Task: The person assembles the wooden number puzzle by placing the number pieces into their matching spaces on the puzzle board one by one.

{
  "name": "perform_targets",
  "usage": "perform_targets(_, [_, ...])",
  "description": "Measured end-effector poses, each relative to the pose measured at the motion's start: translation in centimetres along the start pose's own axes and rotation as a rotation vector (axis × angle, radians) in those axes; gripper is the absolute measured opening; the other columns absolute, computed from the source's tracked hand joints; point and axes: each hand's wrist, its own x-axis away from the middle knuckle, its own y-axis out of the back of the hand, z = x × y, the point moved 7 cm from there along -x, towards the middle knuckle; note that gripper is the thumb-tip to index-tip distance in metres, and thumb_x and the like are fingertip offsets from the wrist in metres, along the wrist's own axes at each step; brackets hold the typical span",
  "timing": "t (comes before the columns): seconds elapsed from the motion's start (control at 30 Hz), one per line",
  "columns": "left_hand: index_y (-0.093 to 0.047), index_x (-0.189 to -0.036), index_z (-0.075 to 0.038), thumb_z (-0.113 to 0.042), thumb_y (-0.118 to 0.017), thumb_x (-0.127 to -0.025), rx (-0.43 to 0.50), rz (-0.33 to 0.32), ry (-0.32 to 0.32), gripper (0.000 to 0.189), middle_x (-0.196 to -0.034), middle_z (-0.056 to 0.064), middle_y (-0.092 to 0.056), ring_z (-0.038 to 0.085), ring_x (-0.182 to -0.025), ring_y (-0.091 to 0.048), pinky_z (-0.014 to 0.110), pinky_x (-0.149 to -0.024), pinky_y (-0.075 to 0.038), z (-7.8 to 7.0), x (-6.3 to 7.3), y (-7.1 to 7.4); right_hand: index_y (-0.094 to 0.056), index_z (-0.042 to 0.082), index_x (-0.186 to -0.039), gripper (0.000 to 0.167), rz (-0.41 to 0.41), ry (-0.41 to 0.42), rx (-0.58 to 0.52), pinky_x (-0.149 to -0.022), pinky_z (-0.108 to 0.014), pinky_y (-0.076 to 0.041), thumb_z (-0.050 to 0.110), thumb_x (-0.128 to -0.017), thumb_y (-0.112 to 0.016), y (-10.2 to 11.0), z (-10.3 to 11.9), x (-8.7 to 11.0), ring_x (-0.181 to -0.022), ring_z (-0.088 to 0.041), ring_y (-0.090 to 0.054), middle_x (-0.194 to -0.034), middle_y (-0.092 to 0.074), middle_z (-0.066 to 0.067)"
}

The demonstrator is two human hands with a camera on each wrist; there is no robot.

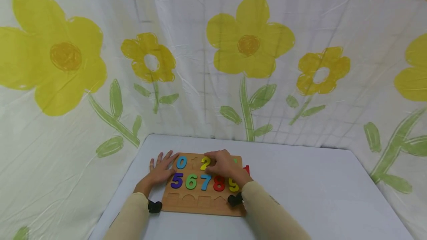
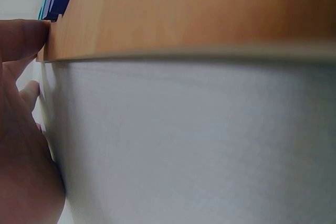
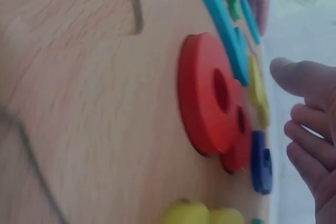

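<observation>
A wooden number board (image 1: 200, 209) lies on the table. My left hand (image 1: 161, 170) rests at its left edge with fingers spread; in the left wrist view the thumb (image 2: 23, 38) touches the board's corner near the purple 5 (image 1: 177, 180). Over the top row, my right hand (image 1: 222, 163) hovers by the yellow 2 (image 1: 205, 163), thumb and fingers apart and holding nothing. The blue 0 (image 1: 181, 162) sits left of a bare 1-shaped recess (image 1: 194, 163). A dark blue piece (image 3: 261, 163) beside the 2 shows in the right wrist view.
The lower row has a green 6 (image 1: 191, 181), blue 7 (image 1: 205, 182), red 8 (image 1: 218, 183) and yellow 9 (image 1: 233, 185). Part of a red piece (image 1: 247, 169) shows beyond the board's right edge, behind the right wrist. A flowered curtain (image 1: 193, 121) hangs behind the white table (image 1: 310, 188).
</observation>
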Motion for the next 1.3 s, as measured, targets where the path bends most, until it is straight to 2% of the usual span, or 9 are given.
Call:
perform_targets(0.1, [-0.043, -0.168, -0.012, -0.022, -0.06, -0.098, -0.006, 0.002, 0.001, 0.073, -0.18, 0.027, -0.021, 0.059, -0.165, 0.002, 0.078, -0.125, 0.015, 0.2, -0.1, -0.1, -0.07, 0.014, -0.149, 0.059, -0.015, 0.003, -0.046, -0.098, -0.043, -0.06, 0.03, -0.094, -0.087, 1.0, 0.1, 0.6, -0.116, -0.026, -0.069, -0.146, -0.073, -0.005])
perform_targets(0.27, [-0.043, -0.167, -0.01, -0.02, -0.06, -0.097, -0.006, 0.01, 0.012, 0.073, -0.179, 0.028, -0.022, 0.059, -0.165, 0.002, 0.078, -0.125, 0.015, -0.2, 0.0, 0.1, -0.071, 0.015, -0.148, 0.057, -0.053, 0.014, -0.112, -0.111, -0.054, -0.057, 0.032, -0.096, -0.085, 3.3, 0.2, 2.0, -0.14, -0.032, -0.066, -0.149, -0.072, -0.004])
perform_targets(0.47, [-0.042, -0.168, -0.009, -0.019, -0.06, -0.096, -0.021, 0.015, 0.02, 0.074, -0.179, 0.028, -0.022, 0.059, -0.165, 0.0, 0.079, -0.126, 0.012, -0.3, 0.0, 0.1, -0.074, 0.012, -0.144, 0.055, -0.109, 0.041, -0.253, -0.111, -0.059, -0.055, 0.03, -0.093, -0.088, 6.1, -0.3, 3.8, -0.138, -0.038, -0.068, -0.146, -0.074, -0.007])
perform_targets(0.67, [-0.04, -0.169, -0.011, -0.018, -0.06, -0.097, -0.041, 0.036, 0.043, 0.075, -0.181, 0.025, -0.019, 0.058, -0.166, 0.002, 0.079, -0.126, 0.013, -0.1, -0.2, 0.0, -0.073, 0.013, -0.145, 0.055, -0.107, 0.043, -0.357, -0.116, -0.059, -0.051, 0.022, -0.093, -0.089, 8.1, -2.1, 6.2, -0.141, -0.036, -0.066, -0.148, -0.072, -0.01])
perform_targets(0.97, [-0.04, -0.17, -0.012, -0.018, -0.06, -0.098, -0.045, 0.043, 0.043, 0.075, -0.181, 0.025, -0.019, 0.058, -0.166, 0.002, 0.079, -0.125, 0.013, 0.0, -0.4, -0.1, -0.072, 0.014, -0.145, 0.055, -0.122, 0.043, -0.368, -0.113, -0.054, -0.053, 0.023, -0.093, -0.089, 10.1, -5.5, 9.8, -0.14, -0.035, -0.067, -0.147, -0.073, -0.011])
perform_targets(1.1, [-0.039, -0.17, -0.011, -0.019, -0.059, -0.097, -0.04, 0.037, 0.041, 0.076, -0.182, 0.024, -0.018, 0.057, -0.167, 0.003, 0.078, -0.126, 0.014, 0.2, -0.4, -0.2, -0.07, 0.008, -0.146, 0.057, -0.111, 0.013, -0.392, -0.114, -0.06, -0.05, 0.019, -0.094, -0.088, 10.5, -6.8, 11.3, -0.141, -0.039, -0.066, -0.148, -0.071, -0.017])
perform_targets(1.3, [-0.039, -0.17, -0.011, -0.019, -0.059, -0.098, -0.042, 0.04, 0.05, 0.075, -0.182, 0.025, -0.017, 0.057, -0.167, 0.004, 0.078, -0.126, 0.015, 0.2, -0.3, -0.2, -0.07, 0.008, -0.146, 0.057, -0.103, -0.012, -0.422, -0.114, -0.063, -0.048, 0.014, -0.093, -0.088, 10.6, -8.3, 12.8, -0.141, -0.038, -0.066, -0.148, -0.07, -0.019])
